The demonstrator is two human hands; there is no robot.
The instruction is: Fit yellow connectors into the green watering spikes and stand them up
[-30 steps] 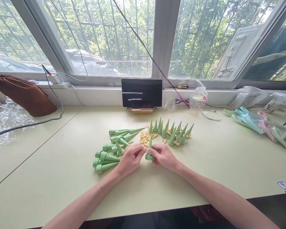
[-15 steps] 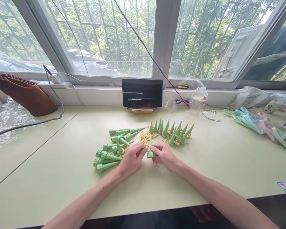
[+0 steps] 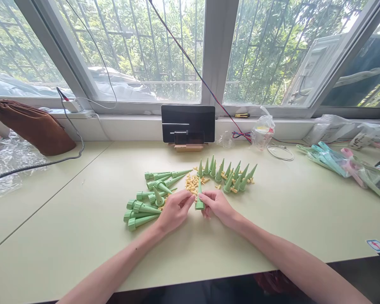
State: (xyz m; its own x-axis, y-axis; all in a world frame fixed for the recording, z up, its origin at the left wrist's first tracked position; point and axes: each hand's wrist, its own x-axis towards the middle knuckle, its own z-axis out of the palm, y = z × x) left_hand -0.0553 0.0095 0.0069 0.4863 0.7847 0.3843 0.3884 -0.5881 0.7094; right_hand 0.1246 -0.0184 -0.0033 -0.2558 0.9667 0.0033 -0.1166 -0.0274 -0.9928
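My right hand (image 3: 219, 205) holds a green plastic watering spike (image 3: 199, 202) with its tip up and its wide ribbed cap down. My left hand (image 3: 177, 210) is closed in a pinch at the spike's left side, on a small yellow valve (image 3: 194, 197) mostly hidden by the fingertips. Just beyond my hands lies a pile of small yellow valves (image 3: 192, 182). Several green spikes (image 3: 142, 207) lie on their sides left of my left hand. Past my right hand, several more spikes (image 3: 220, 174) stand on their caps, some with yellow valves sticking out.
A black tablet (image 3: 188, 122) leans on a stand at the back of the table (image 3: 82, 236). A brown pouch (image 3: 34, 126) and a dark cable (image 3: 50, 162) lie at the left. Plastic bags (image 3: 263, 131), a coiled white cable (image 3: 280, 153) and coloured straps (image 3: 332, 160) are at the right.
The hands and the spike keep almost the same pose. The whole view has shifted very slightly; nothing was picked up or let go.
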